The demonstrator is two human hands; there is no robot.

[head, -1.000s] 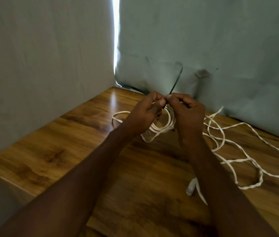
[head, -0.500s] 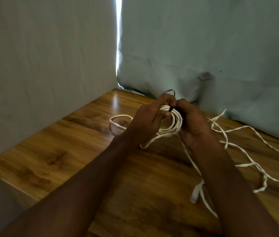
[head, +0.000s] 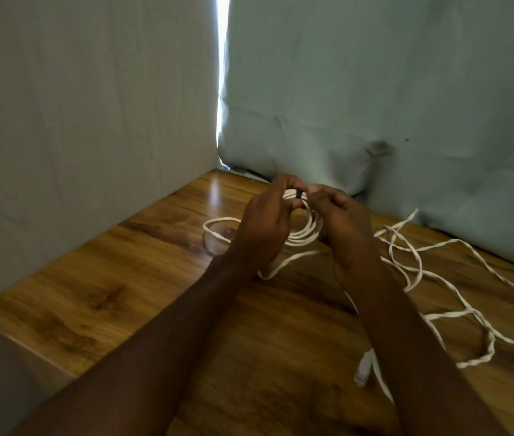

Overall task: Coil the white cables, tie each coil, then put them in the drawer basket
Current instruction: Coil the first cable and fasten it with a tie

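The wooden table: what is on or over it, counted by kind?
Bare hands: 2, left hand and right hand
Coiled white cable bundles: 1, held in both hands
Thin black ties: 1, around the coil
Loose white cable tangles: 1
White plug ends: 1
Total: 6

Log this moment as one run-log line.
step: tying coil | left hand: holds white coil | right hand: wraps black tie | loose cable: uncoiled on table
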